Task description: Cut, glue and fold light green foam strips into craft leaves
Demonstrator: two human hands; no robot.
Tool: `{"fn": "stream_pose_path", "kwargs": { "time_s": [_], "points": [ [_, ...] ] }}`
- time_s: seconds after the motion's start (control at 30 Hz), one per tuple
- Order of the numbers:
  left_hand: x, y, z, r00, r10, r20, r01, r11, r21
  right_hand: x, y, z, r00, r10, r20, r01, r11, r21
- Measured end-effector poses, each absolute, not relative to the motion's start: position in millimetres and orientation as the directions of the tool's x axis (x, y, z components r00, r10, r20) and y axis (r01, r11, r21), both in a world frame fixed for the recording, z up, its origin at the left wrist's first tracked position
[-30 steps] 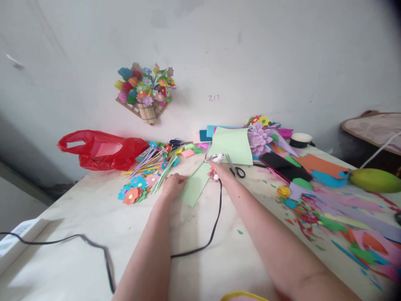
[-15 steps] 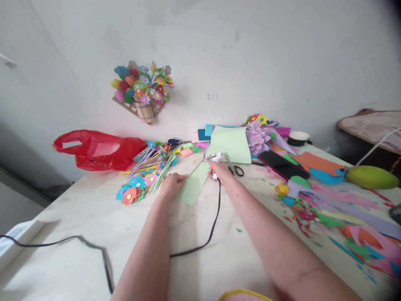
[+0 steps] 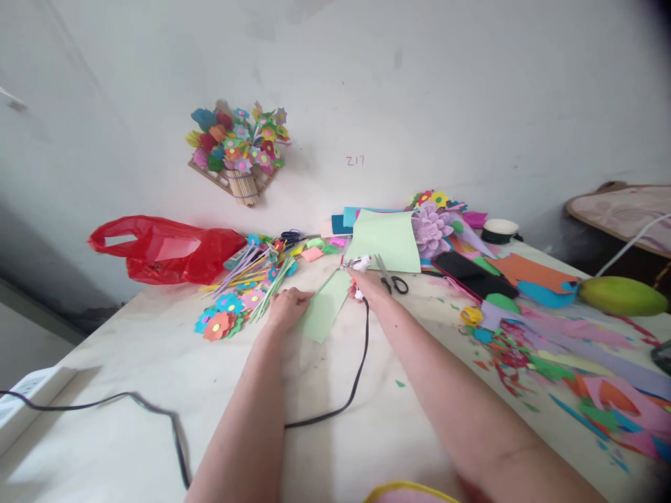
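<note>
Some black-handled scissors (image 3: pixel 384 270) lie right of our pale-green paper strip (image 3: pixel 322 311), right hand (image 3: pixel 365 284) gripping a white glue gun (image 3: pixel 361 263), left hand (image 3: pixel 287 306) touching, pinch unclear.

Craft workspace: artificial flowers (image 3: pixel 229 305), scissors (image 3: pixel 388 275)

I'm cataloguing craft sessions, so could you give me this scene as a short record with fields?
Left hand: at the left edge of a pale green paper strip
Right hand: holding a white corded glue gun, tip near the strip's far end
Right of glue gun: scissors
Table, left: red plastic bag, paper flowers
Table, right: dark phone, colored scraps
Wall: flower ornament
</note>
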State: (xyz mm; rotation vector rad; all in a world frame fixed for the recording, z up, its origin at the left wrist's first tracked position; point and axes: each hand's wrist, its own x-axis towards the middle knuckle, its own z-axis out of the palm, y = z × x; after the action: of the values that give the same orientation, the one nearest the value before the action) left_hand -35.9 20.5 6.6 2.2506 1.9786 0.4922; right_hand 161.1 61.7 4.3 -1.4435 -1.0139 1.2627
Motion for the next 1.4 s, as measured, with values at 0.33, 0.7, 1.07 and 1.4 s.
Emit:
{"fn": "stream_pose_path", "kwargs": {
  "time_s": [0.33,0.7,1.07,1.4],
  "points": [
    [-33.6,19.9,8.9,0.080,0.988,0.133,0.951,-0.115,0.285,160.5,58.6,6.5,0.126,0.967,-0.222,0.008,-0.225,-0.974],
    [-33.2,19.6,7.0,0.067,0.985,0.161,0.946,-0.114,0.302,160.7,60.5,3.7,0.123,0.966,-0.227,0.012,-0.230,-0.973],
    [-35.8,22.2,3.0,0.093,0.976,0.196,0.943,-0.150,0.297,160.1,59.0,7.3,0.138,0.961,-0.239,0.019,-0.244,-0.970],
    [-35.6,24.5,0.2,0.078,0.973,0.216,0.931,-0.149,0.332,161.3,56.8,8.0,0.088,0.964,-0.251,0.005,-0.253,-0.968]
  ]
}}
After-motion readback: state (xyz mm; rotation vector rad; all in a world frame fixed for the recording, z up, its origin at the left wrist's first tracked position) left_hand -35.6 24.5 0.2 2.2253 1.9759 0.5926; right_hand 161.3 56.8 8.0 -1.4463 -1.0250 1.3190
